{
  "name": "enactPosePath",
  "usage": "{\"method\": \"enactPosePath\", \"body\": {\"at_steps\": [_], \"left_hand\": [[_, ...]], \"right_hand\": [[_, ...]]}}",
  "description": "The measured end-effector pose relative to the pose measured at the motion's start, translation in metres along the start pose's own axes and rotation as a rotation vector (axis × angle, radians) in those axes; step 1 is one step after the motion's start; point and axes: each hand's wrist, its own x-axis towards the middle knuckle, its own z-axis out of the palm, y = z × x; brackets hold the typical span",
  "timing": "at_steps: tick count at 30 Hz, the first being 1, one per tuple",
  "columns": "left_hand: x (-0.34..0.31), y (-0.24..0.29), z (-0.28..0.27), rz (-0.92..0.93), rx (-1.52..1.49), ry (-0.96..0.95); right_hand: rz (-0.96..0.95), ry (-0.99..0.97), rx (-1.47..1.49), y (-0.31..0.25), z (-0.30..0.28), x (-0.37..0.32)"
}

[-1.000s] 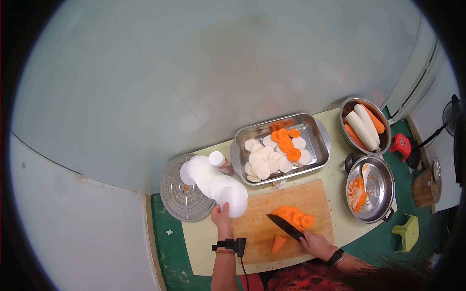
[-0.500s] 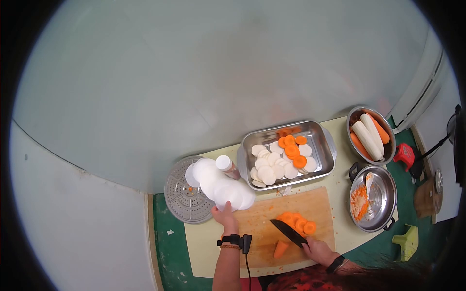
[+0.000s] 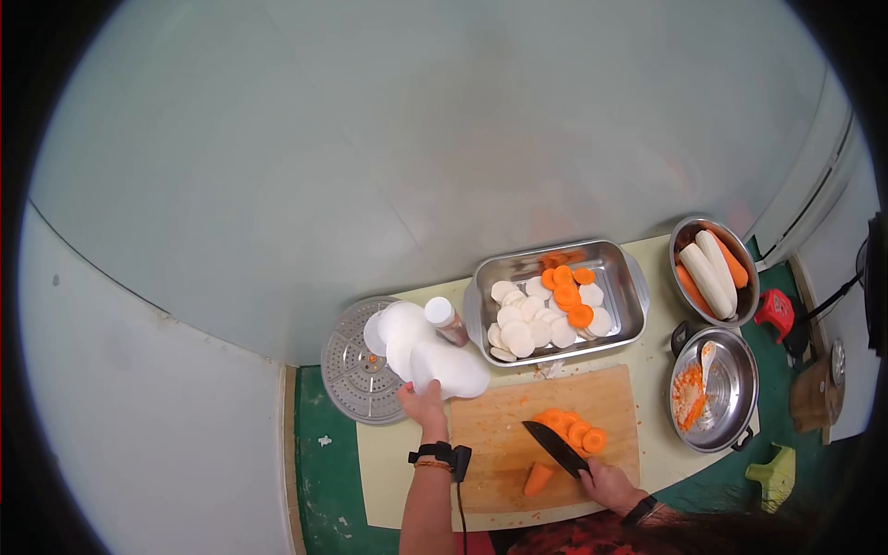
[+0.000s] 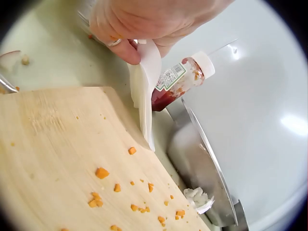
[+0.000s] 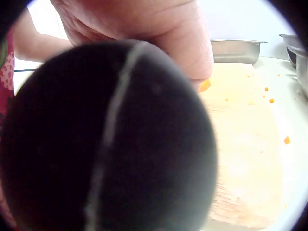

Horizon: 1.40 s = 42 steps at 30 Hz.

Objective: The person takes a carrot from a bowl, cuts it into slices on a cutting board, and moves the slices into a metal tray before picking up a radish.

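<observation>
In the head view my left hand (image 3: 423, 404) pinches the near edge of a fanned row of thin white round sheets (image 3: 400, 335). The left wrist view shows the thumb against a bent stack of these sheets (image 4: 143, 91) at the cutting board's corner. My right hand (image 3: 610, 487) grips a black-bladed knife (image 3: 553, 447), held over the wooden cutting board (image 3: 495, 462). Its black handle end (image 5: 110, 144) fills much of the right wrist view. Beside the blade lie carrot slices (image 3: 575, 430) and a carrot piece (image 3: 538, 478).
Behind the board stands a metal tray (image 3: 638, 291) of white and orange slices. A white-capped bottle (image 3: 447, 319) and a perforated steamer plate (image 3: 350, 384) are at left. On the right are a pan (image 3: 735, 407) with chopped bits and a bowl (image 3: 683, 231) of whole vegetables.
The near white sheets, flat and round earlier, now bend upward in my left hand. My right hand keeps its grip on the knife over the board. The head view has shifted slightly.
</observation>
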Motion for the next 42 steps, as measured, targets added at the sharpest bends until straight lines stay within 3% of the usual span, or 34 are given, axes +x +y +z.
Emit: {"method": "enactPosePath", "body": {"at_steps": [9, 12, 13, 16, 19, 22, 25, 28, 31, 34, 40, 42], "left_hand": [[0.050, 0.014, -0.032, -0.176, -0.415, -0.042], [0.068, 0.016, -0.035, -0.179, -0.351, 0.017], [0.073, 0.015, -0.035, -0.151, -0.345, 0.001], [0.079, 0.016, -0.035, 0.006, 0.038, -0.009], [0.082, 0.012, -0.035, 0.316, 0.388, -0.062], [0.077, 0.017, -0.030, 0.371, 0.578, -0.050], [0.065, 0.021, -0.026, 0.459, 0.724, 0.087], [0.057, 0.022, -0.024, 0.740, 1.183, -0.084], [0.029, 0.049, -0.021, 0.784, 1.140, -0.540], [0.008, 0.063, -0.019, 0.852, 1.172, -0.722], [0.030, 0.040, -0.016, 1.006, 1.190, -0.655], [0.044, 0.028, -0.016, 0.976, 1.188, -0.602]], "right_hand": [[0.009, 0.026, -0.005, 0.003, 0.004, -0.001], [0.015, 0.023, -0.013, 0.003, 0.006, -0.001], [0.015, 0.020, -0.013, 0.004, 0.006, -0.001], [0.016, 0.025, -0.017, 0.004, 0.006, -0.001], [0.017, 0.026, -0.025, 0.002, 0.004, -0.001], [0.006, 0.035, -0.030, 0.004, 0.007, -0.001], [0.005, 0.034, -0.018, 0.005, 0.007, -0.001], [0.014, 0.021, -0.009, 0.003, 0.004, 0.000], [0.027, 0.005, 0.012, 0.001, 0.001, 0.001], [0.029, -0.003, 0.025, 0.003, 0.002, 0.002], [0.047, -0.016, 0.030, 0.000, -0.002, 0.002], [0.050, -0.018, 0.030, 0.000, -0.003, 0.002]]}}
